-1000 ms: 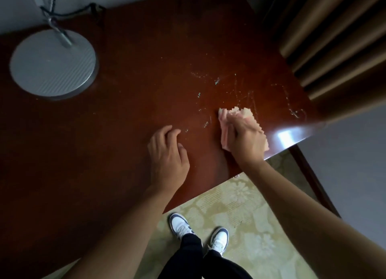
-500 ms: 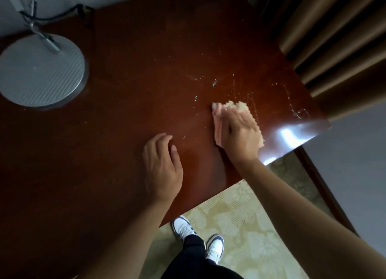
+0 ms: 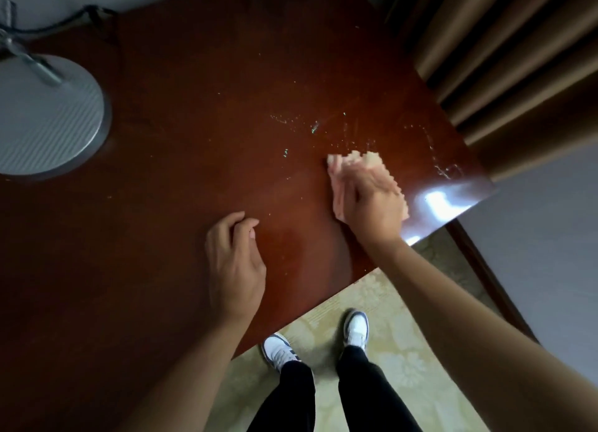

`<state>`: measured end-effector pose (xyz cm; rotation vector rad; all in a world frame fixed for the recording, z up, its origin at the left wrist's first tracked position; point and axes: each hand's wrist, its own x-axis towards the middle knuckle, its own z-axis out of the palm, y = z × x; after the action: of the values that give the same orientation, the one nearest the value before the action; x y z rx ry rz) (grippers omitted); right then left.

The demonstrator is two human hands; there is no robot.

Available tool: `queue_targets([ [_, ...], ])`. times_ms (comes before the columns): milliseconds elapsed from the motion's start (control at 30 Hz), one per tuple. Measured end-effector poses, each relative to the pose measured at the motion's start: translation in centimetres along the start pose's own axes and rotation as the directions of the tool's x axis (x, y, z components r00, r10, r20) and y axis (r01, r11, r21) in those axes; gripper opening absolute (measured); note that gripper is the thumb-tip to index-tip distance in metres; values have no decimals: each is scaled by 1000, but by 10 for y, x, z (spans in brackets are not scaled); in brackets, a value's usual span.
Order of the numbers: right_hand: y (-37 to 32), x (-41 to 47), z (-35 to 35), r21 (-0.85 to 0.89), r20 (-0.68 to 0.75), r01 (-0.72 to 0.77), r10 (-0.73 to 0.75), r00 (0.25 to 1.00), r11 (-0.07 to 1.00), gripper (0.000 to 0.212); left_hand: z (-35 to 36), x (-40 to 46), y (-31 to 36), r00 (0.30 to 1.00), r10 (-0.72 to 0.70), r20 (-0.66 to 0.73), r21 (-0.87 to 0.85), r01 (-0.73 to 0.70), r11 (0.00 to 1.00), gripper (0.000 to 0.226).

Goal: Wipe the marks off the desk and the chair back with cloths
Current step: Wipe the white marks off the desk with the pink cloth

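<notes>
Wiping the dark red-brown polished wooden desk (image 3: 194,140), your right hand (image 3: 372,205) presses a crumpled pale pink cloth (image 3: 356,163) flat under spread fingers near the desk's right corner. Your left hand (image 3: 234,263) rests beside it, fingers loosely curled, holding nothing. Pale speckled marks (image 3: 310,124) lie just beyond the cloth, so the desk step looks unfinished; next, push the cloth forward across them. No chair is in view.

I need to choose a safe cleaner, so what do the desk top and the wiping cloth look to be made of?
The desk looks like reddish-brown wood or veneer under a glossy varnish: it mirrors a bright window glare near its right corner. The cloth under the right hand looks like soft, pale pink textured fabric with a zigzag-cut edge, possibly microfibre; the exact fibre cannot be told.
</notes>
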<state>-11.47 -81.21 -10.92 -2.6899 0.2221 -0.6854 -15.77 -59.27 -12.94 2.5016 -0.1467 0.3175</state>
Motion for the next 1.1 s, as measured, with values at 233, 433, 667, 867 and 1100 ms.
queue_targets([
  [233, -30, -56, 11, 110, 165, 184, -201, 966, 977, 29, 10, 2, 21, 999, 33, -14, 46, -32, 998, 22],
  [433, 45, -11, -6, 1, 93, 159, -159, 983, 987, 15, 39, 21, 64, 999, 35, -10, 38, -35, 999, 22],
  [667, 71, 11, -20, 13, 170, 58, -60, 984, 998, 23, 69, 23, 111, 999, 32, 39, 32, -34, 999, 25],
  [867, 101, 2, -15, 184, 199, 272, -306, 931, 945, 18, 93, 24, 142, 998, 5, 67, 81, -11, 997, 28],
  [1100, 169, 41, -37, 83, 161, 23, -36, 986, 996, 44, 130, 29, 182, 993, -30, 115, 89, 20, 996, 29],
])
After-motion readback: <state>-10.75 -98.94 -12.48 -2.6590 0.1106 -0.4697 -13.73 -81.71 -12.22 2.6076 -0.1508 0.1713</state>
